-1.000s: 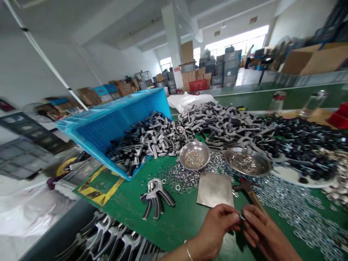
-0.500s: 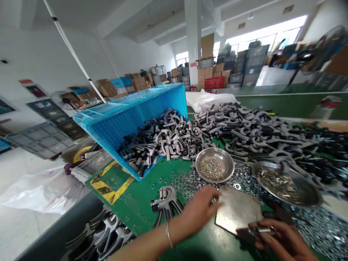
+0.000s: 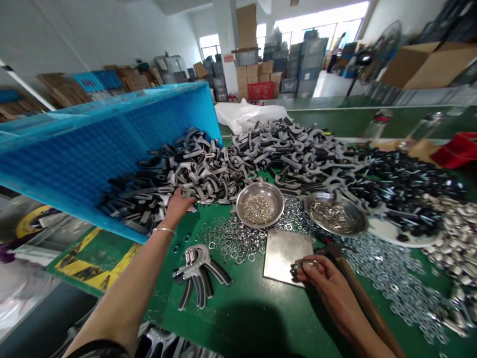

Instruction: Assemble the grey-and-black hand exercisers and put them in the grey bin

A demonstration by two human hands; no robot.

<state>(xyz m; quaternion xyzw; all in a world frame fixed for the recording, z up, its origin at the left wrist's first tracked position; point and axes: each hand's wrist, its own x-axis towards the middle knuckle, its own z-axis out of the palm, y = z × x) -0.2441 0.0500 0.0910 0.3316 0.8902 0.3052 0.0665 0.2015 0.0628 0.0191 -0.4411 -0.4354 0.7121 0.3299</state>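
My left hand [image 3: 179,205] is at the near edge of a pile of grey and black hand-grip handles [image 3: 212,166]; its thumb and fingers close round one handle. My right hand [image 3: 328,281] pinches a small coil spring [image 3: 310,264] with a dark piece at its left end, over the corner of a square metal plate [image 3: 285,251]. Assembled hand grips [image 3: 201,273] with a spring lie on the green table between my hands. Loose metal rings [image 3: 238,241] are scattered beyond them.
A blue crate [image 3: 112,134] lies on its side at left, handles spilling out. Two metal bowls [image 3: 280,211] hold small parts. A hammer [image 3: 357,293] lies by my right forearm. Washers [image 3: 387,278], black knobs [image 3: 410,184] and shiny metal parts [image 3: 454,233] are heaped at right.
My left hand has moved from beside the metal plate, forward and left, to the handle pile. My right hand still holds the spring near the plate. The view has swung right.
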